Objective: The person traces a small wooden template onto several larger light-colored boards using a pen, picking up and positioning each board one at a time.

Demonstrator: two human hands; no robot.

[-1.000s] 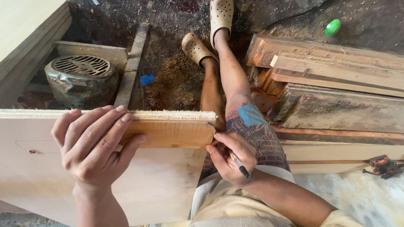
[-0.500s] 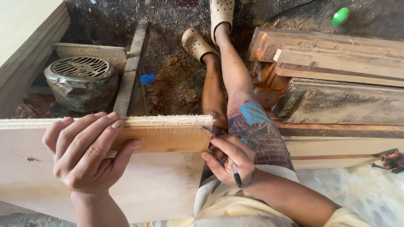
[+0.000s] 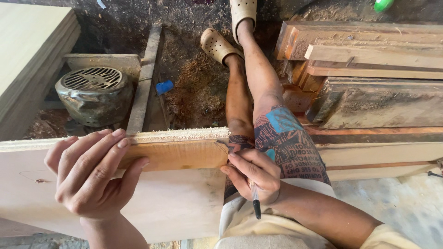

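Dirt floor (image 3: 194,27) strewn with sawdust (image 3: 198,94); rough planks (image 3: 369,60) stacked right, pale boards (image 3: 27,50) left, a dented metal fan (image 3: 94,94) between.

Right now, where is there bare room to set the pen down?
Bare plywood sheet below the wood strip, between left hand and right hand holding the pen. Lumber stack is crowded.

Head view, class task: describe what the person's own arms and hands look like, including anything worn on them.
Both the left hand and the right hand are bare: no gloves, rings or watch can be seen. The fingernails on the left hand are short and unpainted. Both forearms are uncovered with no sleeves over them. At the right arm's lower edge a bit of pale yellow cloth shows, perhaps a sleeve.
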